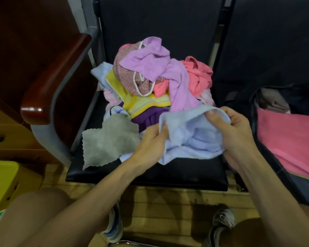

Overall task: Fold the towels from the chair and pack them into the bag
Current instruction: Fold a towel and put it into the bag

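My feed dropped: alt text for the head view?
The left hand and right hand grip a crumpled light blue towel over the chair seat. Unfolded towels are heaped behind it; the open bag at right holds a pink towel.

The bag at the right of the frame is cut off by the edge, as is the pink towel lying in it. The fingertips of the left hand are buried in folds of the light blue towel. A purple towel shows only a patch (the pile covers the rest). The yellow box at lower left is cropped.
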